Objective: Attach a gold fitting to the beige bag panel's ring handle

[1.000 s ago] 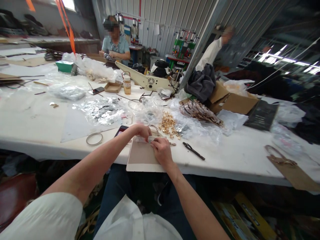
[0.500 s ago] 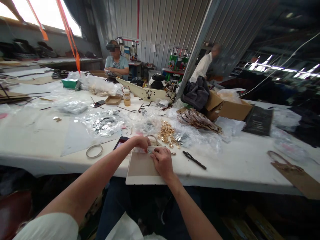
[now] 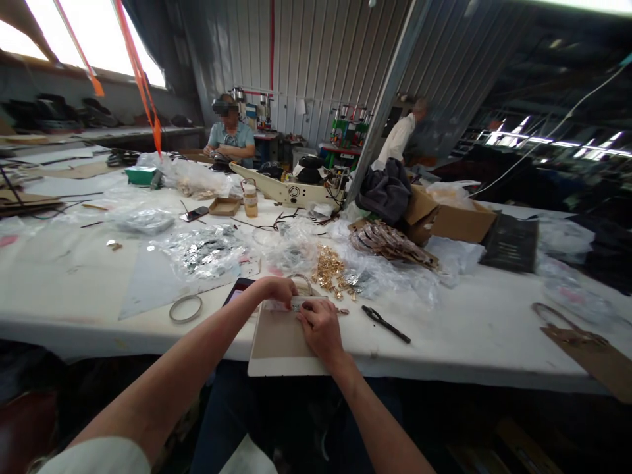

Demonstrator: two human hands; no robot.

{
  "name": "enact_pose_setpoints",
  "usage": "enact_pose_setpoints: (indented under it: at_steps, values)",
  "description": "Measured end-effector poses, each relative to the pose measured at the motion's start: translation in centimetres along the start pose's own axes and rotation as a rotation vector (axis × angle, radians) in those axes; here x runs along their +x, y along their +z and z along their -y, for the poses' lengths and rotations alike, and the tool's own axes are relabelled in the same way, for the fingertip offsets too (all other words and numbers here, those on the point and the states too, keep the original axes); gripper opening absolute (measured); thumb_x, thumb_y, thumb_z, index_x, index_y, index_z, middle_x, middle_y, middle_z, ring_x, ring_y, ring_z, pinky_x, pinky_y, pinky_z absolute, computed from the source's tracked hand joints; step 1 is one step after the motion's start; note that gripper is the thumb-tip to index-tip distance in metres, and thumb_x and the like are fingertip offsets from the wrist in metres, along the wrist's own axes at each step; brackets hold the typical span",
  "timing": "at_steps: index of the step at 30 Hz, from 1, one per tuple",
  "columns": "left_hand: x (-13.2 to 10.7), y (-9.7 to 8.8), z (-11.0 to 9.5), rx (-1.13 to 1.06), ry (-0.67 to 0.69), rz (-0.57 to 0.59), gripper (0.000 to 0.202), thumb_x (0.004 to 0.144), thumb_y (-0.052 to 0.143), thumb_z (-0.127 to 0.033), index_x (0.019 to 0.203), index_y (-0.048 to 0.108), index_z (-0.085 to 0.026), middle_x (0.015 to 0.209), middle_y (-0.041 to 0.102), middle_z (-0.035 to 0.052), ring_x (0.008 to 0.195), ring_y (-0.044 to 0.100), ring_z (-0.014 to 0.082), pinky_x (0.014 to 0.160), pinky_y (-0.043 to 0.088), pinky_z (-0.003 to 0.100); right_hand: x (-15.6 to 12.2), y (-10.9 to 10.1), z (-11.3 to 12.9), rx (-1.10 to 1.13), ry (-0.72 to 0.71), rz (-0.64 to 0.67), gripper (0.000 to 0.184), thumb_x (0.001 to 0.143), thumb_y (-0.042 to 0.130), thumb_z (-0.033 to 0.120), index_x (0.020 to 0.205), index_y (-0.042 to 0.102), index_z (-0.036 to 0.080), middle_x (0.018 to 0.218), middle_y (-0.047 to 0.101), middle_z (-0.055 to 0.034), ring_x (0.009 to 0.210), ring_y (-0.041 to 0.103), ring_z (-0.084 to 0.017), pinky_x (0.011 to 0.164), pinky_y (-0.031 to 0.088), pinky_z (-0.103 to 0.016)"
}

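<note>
A flat beige bag panel (image 3: 281,339) with a pale lower border lies at the table's front edge and overhangs it. A thin handle loop (image 3: 302,279) rises from its far side. My left hand (image 3: 280,290) is closed at the panel's top edge, fingers bent down onto it. My right hand (image 3: 320,324) rests on the panel, fingertips pinched at a small silvery metal plate (image 3: 296,307) between the hands. My fingers hide part of this plate. Just right of the panel lies a small metal clasp (image 3: 342,311).
Right of the panel is a black hand tool (image 3: 386,324). Gold metal fittings (image 3: 330,266) are heaped beyond my hands, beside bagged silvery pieces (image 3: 210,250). A phone (image 3: 239,289) and a coiled band (image 3: 185,308) lie left. Across the table sits a co-worker (image 3: 231,135); another person (image 3: 399,135) stands behind.
The view has tilted slightly, so the table sits lower in the picture. Both hands stay at the panel's top with small finger shifts. The seated co-worker's hands have moved.
</note>
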State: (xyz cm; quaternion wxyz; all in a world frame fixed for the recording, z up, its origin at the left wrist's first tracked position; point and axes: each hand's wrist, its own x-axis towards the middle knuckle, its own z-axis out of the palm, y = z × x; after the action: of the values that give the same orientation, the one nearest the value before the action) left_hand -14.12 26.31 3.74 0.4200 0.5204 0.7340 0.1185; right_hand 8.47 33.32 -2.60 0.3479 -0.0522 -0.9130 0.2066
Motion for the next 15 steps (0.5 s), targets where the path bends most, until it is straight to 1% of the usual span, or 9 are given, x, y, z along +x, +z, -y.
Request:
enact_pose_setpoints:
  at_steps: [4,7,9,11,13,15]
  values:
    - [-0.4,0.2,-0.3,0.022,-0.047,-0.017,0.029,0.054,0.079,-0.018,0.083,0.081,-0.019,0.073,0.072,-0.0017,0.077,0.060,0.0211,0.074,0.048,0.030,-0.1,-0.1,0.2,0.012,0.004,0.009,0.012,0.105,0.072,0.016,0.103,0.082,0.025,0.112,0.076,-0.0082,0.110,0.065,-0.031,0.104,0.047,-0.053]
    - [-0.4,0.3,-0.8,0.044,-0.046,-0.021,0.027,0.054,0.077,-0.017,0.081,0.079,-0.019,0.072,0.070,-0.0024,0.075,0.060,0.0201,0.072,0.047,0.029,-0.1,0.0,0.2,0.017,0.014,-0.002,0.014,0.105,0.071,0.018,0.109,0.082,0.026,0.114,0.076,-0.0090,0.111,0.066,-0.032,0.105,0.048,-0.054]
    - [-0.3,0.2,-1.6,0.067,-0.033,-0.018,0.024,0.054,0.076,-0.018,0.078,0.078,-0.019,0.068,0.067,-0.0028,0.073,0.060,0.0202,0.071,0.048,0.030,0.1,0.1,0.1,0.009,0.011,-0.018,0.017,0.105,0.070,0.020,0.116,0.081,0.027,0.116,0.076,-0.0096,0.112,0.068,-0.033,0.106,0.049,-0.055]
    - [-0.8,-0.3,-2.7,0.099,-0.016,-0.012,0.019,0.054,0.076,-0.017,0.073,0.075,-0.020,0.064,0.064,-0.0026,0.069,0.059,0.0205,0.071,0.051,0.032,0.2,0.2,-0.1,0.001,-0.009,-0.030,0.020,0.106,0.068,0.022,0.118,0.081,0.029,0.117,0.077,-0.0099,0.111,0.069,-0.035,0.104,0.051,-0.058]
    - [-2.6,-0.9,-4.1,0.128,-0.003,-0.011,0.014,0.054,0.077,-0.016,0.065,0.070,-0.020,0.060,0.060,-0.0020,0.065,0.058,0.0213,0.070,0.054,0.037,0.1,0.2,-0.2,0.001,-0.031,-0.034,0.022,0.105,0.065,0.025,0.115,0.082,0.034,0.114,0.078,-0.0096,0.108,0.071,-0.037,0.099,0.054,-0.061]
    - [-5.7,-1.1,-5.5,0.138,0.020,-0.030,0.016,0.055,0.078,-0.013,0.057,0.065,-0.022,0.058,0.059,-0.0013,0.064,0.062,0.0228,0.071,0.056,0.039,-0.2,0.3,-0.2,0.022,-0.042,-0.036,0.023,0.103,0.065,0.031,0.111,0.084,0.041,0.113,0.080,-0.0085,0.106,0.074,-0.040,0.095,0.057,-0.065]
